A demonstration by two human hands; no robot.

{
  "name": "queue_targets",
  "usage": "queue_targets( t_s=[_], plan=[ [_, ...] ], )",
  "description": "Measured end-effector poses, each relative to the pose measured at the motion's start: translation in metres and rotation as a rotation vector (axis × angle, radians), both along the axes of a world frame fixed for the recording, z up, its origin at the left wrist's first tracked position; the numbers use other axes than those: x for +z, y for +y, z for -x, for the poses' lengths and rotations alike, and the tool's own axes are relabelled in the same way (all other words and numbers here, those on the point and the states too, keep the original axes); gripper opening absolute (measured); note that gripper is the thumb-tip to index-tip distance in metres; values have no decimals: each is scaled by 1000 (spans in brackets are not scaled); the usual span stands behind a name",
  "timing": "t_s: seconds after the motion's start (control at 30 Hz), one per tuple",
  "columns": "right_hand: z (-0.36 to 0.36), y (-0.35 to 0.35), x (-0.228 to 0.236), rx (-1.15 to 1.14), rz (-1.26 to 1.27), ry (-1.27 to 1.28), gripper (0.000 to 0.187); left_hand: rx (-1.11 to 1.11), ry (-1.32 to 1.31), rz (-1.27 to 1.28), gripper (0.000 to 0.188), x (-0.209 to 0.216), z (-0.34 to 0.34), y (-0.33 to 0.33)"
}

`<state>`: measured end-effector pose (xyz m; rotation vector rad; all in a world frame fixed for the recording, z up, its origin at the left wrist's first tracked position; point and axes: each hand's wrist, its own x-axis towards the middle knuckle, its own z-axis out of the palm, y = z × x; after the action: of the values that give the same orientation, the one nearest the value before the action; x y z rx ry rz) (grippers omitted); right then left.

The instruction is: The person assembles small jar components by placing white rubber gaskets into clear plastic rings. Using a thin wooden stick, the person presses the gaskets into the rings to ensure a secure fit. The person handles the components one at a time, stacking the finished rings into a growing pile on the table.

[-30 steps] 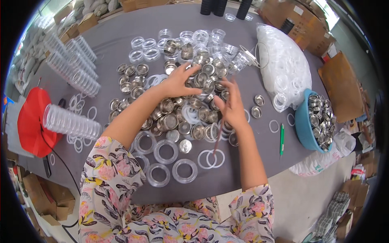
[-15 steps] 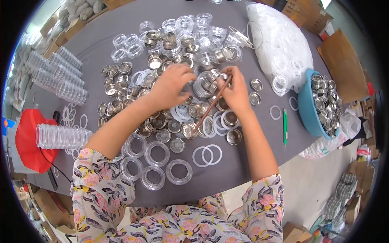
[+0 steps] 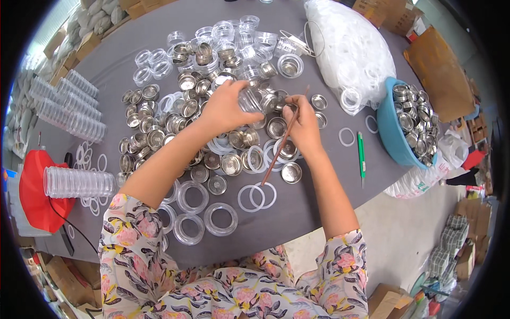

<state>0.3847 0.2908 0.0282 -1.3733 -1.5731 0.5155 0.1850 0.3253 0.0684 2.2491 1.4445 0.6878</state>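
Now my left grip (image 3: 226,110) clamps a clear jar (image 3: 248,100), my right grip (image 3: 305,127) pinching a brown stick (image 3: 277,154) beside metal cups (image 3: 273,101) above the tabletop (image 3: 292,213)!

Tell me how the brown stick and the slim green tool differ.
The brown stick is held in the right hand; the slim green tool lies on the gray table.
The brown stick slants across the picture, while the green tool runs nearly straight up and down.
The brown stick looks longer than the green tool.
Both are thin.
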Motion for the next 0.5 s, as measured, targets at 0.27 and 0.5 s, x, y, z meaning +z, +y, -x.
queue_targets(
  t_s=[0.27,0.5],
  plan=[
    [19,-27,19,3,-231,-51,32,72,-968,800,60,6,34,-14],
    [78,-103,44,421,-100,244,67,-36,-755,616,19,28,56,-119]
  ],
)
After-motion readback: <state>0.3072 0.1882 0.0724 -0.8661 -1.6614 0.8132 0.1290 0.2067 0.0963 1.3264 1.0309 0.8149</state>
